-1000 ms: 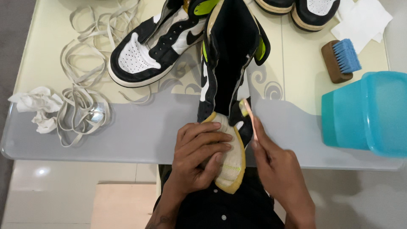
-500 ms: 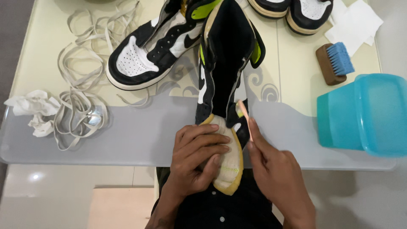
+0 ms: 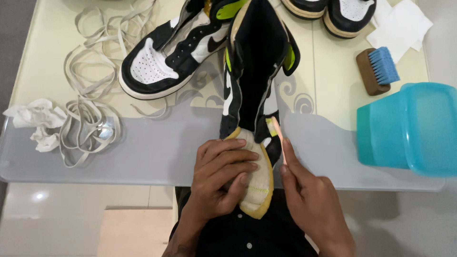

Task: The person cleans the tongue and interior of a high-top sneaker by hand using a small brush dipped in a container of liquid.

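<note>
My left hand (image 3: 223, 178) grips the toe end of a black, white and lime high-top sneaker (image 3: 252, 71) that lies with its opening facing up and its yellowed sole toward me. My right hand (image 3: 309, 202) holds a thin pinkish toothbrush (image 3: 280, 135) whose head rests against the sneaker's right side near the toe. A matching black and white sneaker (image 3: 173, 52) lies on its side on the table to the left.
Loose beige laces (image 3: 90, 95) and crumpled white tissue (image 3: 35, 121) lie at the left of the glass table (image 3: 143, 152). A turquoise plastic tub (image 3: 412, 128), a wooden brush with blue bristles (image 3: 376, 70), white paper (image 3: 402, 24) and another sneaker pair (image 3: 331, 12) sit right and behind.
The toothbrush head has shifted slightly along the sneaker's right side; my left hand keeps its grip. The view has shifted a little.
</note>
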